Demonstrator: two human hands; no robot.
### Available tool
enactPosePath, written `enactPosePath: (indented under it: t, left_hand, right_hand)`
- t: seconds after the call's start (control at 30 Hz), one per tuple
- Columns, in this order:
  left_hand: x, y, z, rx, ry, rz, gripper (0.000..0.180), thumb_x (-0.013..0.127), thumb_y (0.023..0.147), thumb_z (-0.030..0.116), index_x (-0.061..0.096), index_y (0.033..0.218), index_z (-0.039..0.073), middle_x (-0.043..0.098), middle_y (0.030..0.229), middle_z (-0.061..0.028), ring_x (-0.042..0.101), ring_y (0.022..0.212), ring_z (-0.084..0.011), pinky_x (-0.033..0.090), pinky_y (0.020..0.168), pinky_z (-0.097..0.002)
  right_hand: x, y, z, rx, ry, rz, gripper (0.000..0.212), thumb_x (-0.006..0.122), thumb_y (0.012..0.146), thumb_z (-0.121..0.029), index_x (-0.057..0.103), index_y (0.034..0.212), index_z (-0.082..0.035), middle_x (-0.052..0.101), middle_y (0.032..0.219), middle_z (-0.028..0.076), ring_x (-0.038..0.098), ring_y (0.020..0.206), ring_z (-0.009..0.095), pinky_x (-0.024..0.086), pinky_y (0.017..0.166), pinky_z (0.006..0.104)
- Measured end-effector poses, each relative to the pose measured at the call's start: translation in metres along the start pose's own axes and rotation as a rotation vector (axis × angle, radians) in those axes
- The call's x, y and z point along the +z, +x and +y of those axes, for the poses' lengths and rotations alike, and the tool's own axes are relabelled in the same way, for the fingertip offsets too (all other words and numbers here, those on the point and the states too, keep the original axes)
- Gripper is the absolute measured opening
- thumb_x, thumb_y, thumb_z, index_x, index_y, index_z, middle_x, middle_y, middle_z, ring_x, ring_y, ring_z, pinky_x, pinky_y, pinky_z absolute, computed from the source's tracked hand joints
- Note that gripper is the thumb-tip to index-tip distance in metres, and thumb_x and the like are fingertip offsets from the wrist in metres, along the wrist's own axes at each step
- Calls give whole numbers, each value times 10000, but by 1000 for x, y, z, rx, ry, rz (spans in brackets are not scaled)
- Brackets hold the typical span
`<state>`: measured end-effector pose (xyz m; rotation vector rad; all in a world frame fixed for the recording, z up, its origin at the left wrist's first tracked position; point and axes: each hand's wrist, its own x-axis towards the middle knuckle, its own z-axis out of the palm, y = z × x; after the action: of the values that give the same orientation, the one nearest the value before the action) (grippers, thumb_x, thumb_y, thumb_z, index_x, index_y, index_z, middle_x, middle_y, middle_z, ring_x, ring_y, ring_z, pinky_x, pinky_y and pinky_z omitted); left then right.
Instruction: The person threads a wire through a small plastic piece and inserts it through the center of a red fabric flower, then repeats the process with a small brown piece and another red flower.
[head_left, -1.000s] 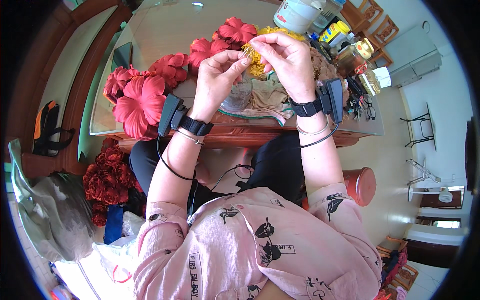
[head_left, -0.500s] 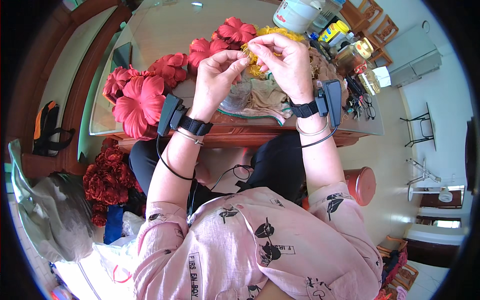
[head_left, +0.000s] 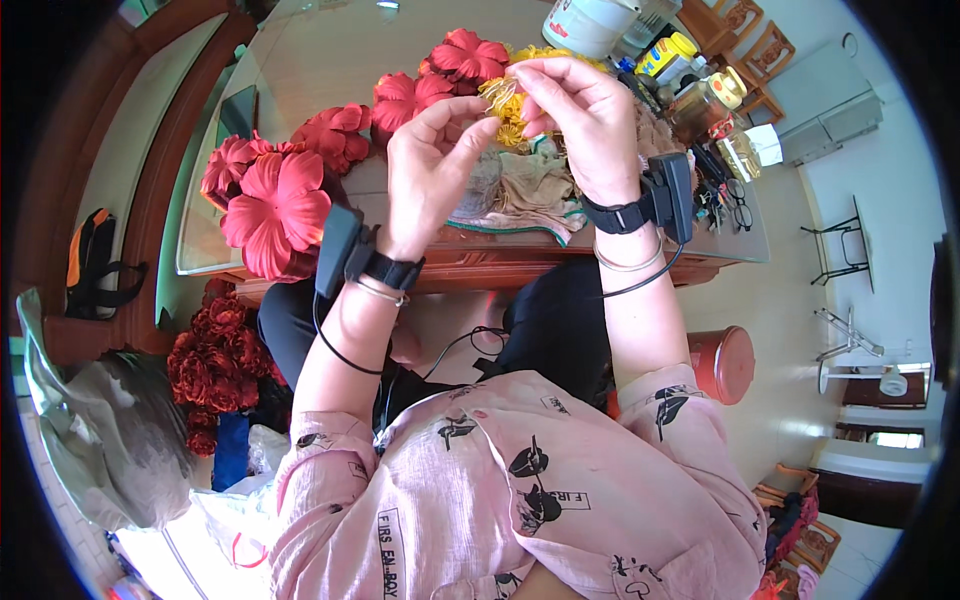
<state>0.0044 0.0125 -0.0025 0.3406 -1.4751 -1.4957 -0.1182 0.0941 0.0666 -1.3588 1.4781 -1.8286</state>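
Between thumb and fingertips my right hand (head_left: pixel 590 135) pinches a small tuft of pale yellow, thread-like flower stamens (head_left: pixel 499 92), whose strands spread toward the left. My left hand (head_left: pixel 424 175) is just left of the tuft, thumb and fingers apart, with nothing visible in it. Behind both hands lies a heap of yellow stamens (head_left: pixel 510 132), partly covered by my right hand. Large red artificial flowers (head_left: pixel 277 208) lie in a row on the left side of the table, one red flower (head_left: pixel 408 100) close behind my left hand. Below the hands rests a crumpled beige cloth glove (head_left: pixel 535 185) with green edging.
The glass-topped table (head_left: pixel 330 50) bears a white bucket (head_left: pixel 590 25), a yellow-lidded jar (head_left: pixel 708 105), a yellow bottle (head_left: pixel 668 58), eyeglasses (head_left: pixel 738 205) and a dark phone (head_left: pixel 238 115). Dark red flowers (head_left: pixel 222 345) stand below at left. A red bucket (head_left: pixel 725 365) is on the floor at right.
My left fingers have parted and moved slightly left, off the stamens. My right hand has shifted slightly right and up, keeping the tuft, which now shows more fully.
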Motion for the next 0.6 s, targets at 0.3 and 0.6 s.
enactPosePath:
  t: [0.3,0.6]
  left_hand:
    - [-1,-36,42,12,-143,18,232,674,876,32,641,1098,-27,658,946,-25,579,841,-62,465,766,-200]
    - [-7,-67,43,-105,-197,15,180,647,905,64,656,1066,-14,678,917,-32,586,759,-54,482,686,-201]
  right_hand:
    - [9,-39,-12,15,217,-30,139,601,921,-45,649,1024,34,651,830,54,597,647,83,493,558,209]
    - [20,-67,4,50,224,-18,146,652,903,-97,664,1012,-2,632,745,6,569,607,42,472,542,178]
